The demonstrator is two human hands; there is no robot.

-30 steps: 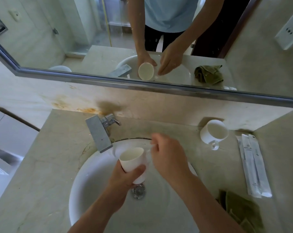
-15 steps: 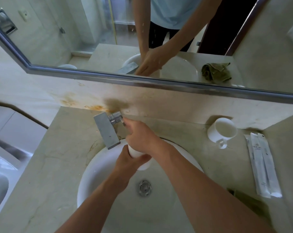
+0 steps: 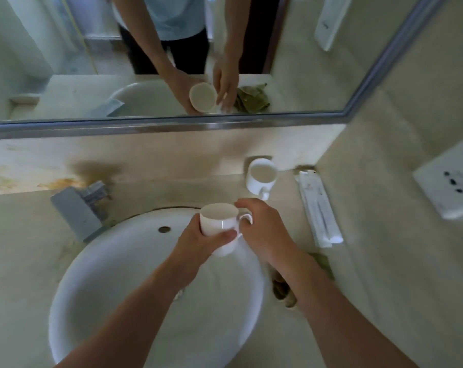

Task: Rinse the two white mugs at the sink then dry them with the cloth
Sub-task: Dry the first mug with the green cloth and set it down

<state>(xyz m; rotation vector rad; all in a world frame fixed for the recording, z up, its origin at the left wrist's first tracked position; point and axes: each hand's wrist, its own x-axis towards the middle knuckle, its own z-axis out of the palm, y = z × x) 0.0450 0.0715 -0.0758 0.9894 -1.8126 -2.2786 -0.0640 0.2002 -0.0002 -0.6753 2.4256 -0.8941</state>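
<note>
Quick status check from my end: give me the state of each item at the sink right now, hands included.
Held mug: upright above the basin, looks empty.
Left hand: wrapped around the held mug's body.
Right hand: at the held mug's handle.
Second mug: upright on the counter, untouched.
Faucet: no water visible.
Green cloth: on the counter, mostly hidden.
Sink: no standing water visible.

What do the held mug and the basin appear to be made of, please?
The mug looks like glazed white ceramic: a sharp vertical highlight runs down its side. The basin seems glossy white porcelain, smooth with soft reflections, though enamelled metal cannot be excluded.
</note>
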